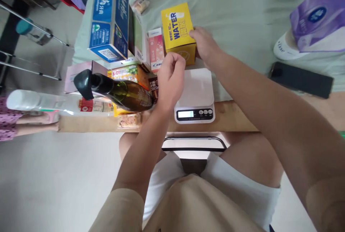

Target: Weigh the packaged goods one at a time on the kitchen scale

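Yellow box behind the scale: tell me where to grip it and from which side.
Grip the yellow box across its two narrow side faces, coming from above. The right hand already rests on its right edge. A pink carton crowds its left side, so fingers there have little room.

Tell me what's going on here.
A seated person works at a table covered with a pale green cloth. The right hand grips the side of a yellow box standing just behind a small white kitchen scale, whose platform is bare. The left hand hovers loosely closed beside the scale, holding nothing visible. A dark bottle lies among cartons to the left; a black phone lies to the right.
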Motion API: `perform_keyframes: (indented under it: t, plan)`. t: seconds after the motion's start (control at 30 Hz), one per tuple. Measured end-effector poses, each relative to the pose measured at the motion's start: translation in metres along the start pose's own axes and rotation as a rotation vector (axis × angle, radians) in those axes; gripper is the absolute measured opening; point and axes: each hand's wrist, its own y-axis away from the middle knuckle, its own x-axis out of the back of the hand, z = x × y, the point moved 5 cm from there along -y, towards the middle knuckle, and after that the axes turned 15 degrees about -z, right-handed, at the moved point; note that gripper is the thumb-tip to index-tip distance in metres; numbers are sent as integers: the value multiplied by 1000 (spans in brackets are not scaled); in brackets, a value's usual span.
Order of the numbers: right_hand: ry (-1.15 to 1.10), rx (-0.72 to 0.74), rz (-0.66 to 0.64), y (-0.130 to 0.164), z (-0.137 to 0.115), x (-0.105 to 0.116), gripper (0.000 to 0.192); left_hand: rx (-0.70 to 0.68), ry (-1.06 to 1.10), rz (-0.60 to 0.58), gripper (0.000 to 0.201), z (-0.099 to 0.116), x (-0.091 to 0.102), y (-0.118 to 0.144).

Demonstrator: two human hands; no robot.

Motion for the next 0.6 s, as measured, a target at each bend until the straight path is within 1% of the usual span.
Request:
perform_keyframes:
  t: [0.07, 0.1, 0.13, 0.23, 0.3, 0.33, 0.4, 0.47, 0.5, 0.53, 0.57, 0.6]
  plan:
    - [-52, -163, -109, 7, -8, -8, 9, 21, 3, -1, 36, -7, 3, -1]
    - [-78, -231, -146, 12, -12, -11, 9, 29, 3, -2, 36, -10, 4, 0]
    - [-92, -265, -149, 16, -18, -11, 10, 32, 0, -2, 37, -12, 4, 0]
    - [-87, -302, -83, 34, -35, 1, 12, 7, -15, 13, 40, -9, 4, 4]
    - [-87, -313, -37, 55, -47, 17, 9, -24, -21, 20, 42, -6, 1, 5]
    - [-96, -312, -29, 69, -55, 27, 11, -37, -22, 20, 43, -5, -1, 4]
    - [-128, -292, -27, 103, -74, 52, 13, -48, -22, 3, 40, -2, -11, 0]
    - [-103, -201, 60, 141, -99, 88, 6, -51, -25, -50, 33, 4, -28, -6]
    - [-69, -114, 120, 158, -114, 110, 13, -53, -26, -84, 31, 10, -40, -10]
    - [-15, 10, 205, 174, -130, 135, 18, -50, -24, -120, 30, 17, -54, -14]
    - [78, 150, 293, 189, -146, 161, 21, -33, -16, -150, 30, 25, -70, -17]
    - [171, 217, 397, 201, -158, 187, 20, -8, -2, -175, 28, 33, -86, -21]
